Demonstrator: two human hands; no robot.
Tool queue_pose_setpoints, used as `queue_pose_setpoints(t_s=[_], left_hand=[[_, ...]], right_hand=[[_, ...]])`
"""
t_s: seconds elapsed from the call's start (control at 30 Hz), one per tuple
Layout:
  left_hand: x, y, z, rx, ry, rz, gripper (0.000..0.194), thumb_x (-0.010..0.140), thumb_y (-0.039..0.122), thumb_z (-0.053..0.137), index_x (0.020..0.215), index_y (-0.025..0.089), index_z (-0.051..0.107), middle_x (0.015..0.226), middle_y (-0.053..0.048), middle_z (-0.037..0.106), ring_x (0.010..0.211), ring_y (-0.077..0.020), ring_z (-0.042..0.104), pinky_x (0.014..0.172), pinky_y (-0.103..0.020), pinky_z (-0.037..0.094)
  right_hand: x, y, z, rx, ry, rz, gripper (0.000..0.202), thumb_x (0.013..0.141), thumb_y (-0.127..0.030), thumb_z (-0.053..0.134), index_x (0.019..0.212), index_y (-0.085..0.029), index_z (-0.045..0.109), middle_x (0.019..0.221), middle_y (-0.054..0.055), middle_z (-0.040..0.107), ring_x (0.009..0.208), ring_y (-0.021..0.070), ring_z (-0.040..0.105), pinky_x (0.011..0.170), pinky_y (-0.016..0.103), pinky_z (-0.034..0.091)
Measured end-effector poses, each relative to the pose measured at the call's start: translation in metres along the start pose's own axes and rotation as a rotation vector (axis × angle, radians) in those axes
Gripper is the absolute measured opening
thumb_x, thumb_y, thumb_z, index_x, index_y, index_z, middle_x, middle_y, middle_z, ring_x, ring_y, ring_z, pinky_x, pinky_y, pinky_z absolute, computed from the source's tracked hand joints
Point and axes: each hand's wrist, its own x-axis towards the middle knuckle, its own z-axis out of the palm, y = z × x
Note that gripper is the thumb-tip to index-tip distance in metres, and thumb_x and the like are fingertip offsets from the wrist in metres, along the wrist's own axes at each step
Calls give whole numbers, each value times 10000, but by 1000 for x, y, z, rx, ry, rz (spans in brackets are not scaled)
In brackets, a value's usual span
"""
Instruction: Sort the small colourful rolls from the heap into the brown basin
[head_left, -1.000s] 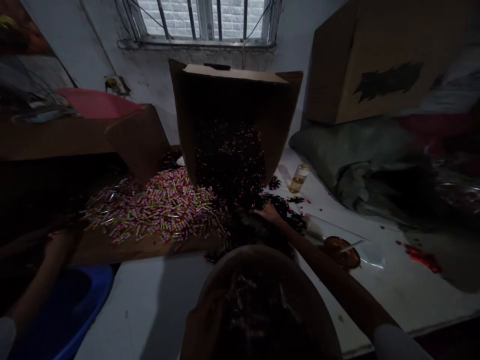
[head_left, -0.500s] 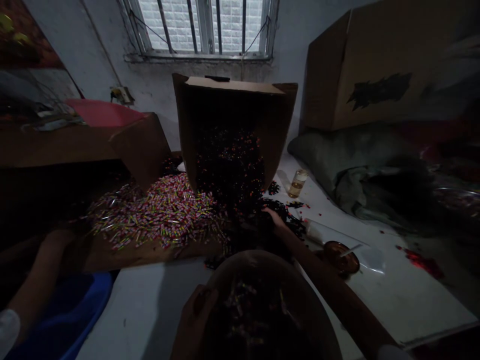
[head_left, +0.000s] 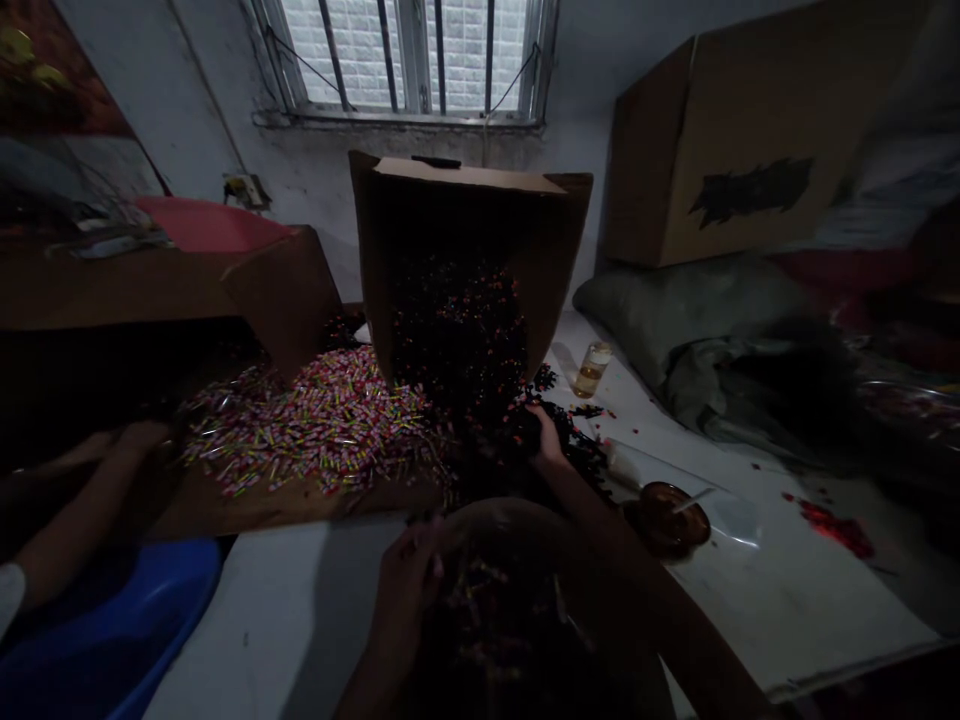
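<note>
My left hand (head_left: 409, 570) is at the left rim of a large dark round bowl (head_left: 502, 515), its fingers bent together near the rim; what they hold is too dark to make out. Small pieces lie inside the bowl. My right hand (head_left: 546, 436) reaches to the right edge of a heap of small black pieces with orange tips (head_left: 465, 330), which spills from a tipped cardboard box (head_left: 551, 270). Its fingertips are among the pieces, partly lost in the dark. To the left lies a pile of pink, white and yellow-green pieces (head_left: 322, 420).
Another person's hand (head_left: 142, 437) is at the left, over a blue tub (head_left: 165, 600). On the white table (head_left: 795, 610) are a glass jar (head_left: 592, 370), a brown bowl (head_left: 675, 520), a plastic bag (head_left: 731, 520) and red bits (head_left: 836, 530). A green sack (head_left: 637, 310) lies at the right.
My left hand has risen slightly at the bowl's rim. My right hand has shifted a little and its fingers point more upward. The other person's hand has moved up and right.
</note>
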Motion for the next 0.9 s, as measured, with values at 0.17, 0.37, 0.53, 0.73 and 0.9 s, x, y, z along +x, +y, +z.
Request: queue_pose_setpoints(t_s=[0.17,0.37,0.53,0.73,0.9], left_hand=[[31,17,21,-211,6,-15,586,489,675,859,589,191,544,449,84,442,396,-55,329,395,-188,255],[79,11,45,-345,-93,-13,552,503,611,872,764,199,613,482,90,529,335,-53,342,343,-185,197],[91,2,49,-312,-129,3,555,496,538,899,861,152,741,567,48,609,352,-37,350,360,-198,207],[87,6,50,-290,-99,48,465,567,532,886,811,174,716,507,68,546,351,-46,340,365,-206,213],[85,16,54,-284,-116,97,472,609,580,841,819,184,695,599,32,653,306,-37,331,333,-212,210]], right_hand=[[-15,5,19,106,11,-2,189,805,-415,630,835,-238,687,784,-6,770,726,201,718,633,312,586],[-13,24,30,119,59,25,236,792,-403,634,773,-178,705,611,27,711,597,211,672,635,356,593],[-4,29,37,190,113,-66,202,793,-428,617,757,-234,662,643,-34,722,551,167,634,610,320,579],[-4,35,40,212,149,-159,189,769,-444,661,824,-263,658,700,-66,739,591,159,653,592,293,566],[-11,35,42,177,169,-156,185,771,-407,716,782,-244,629,648,-66,699,568,137,640,477,228,504]])
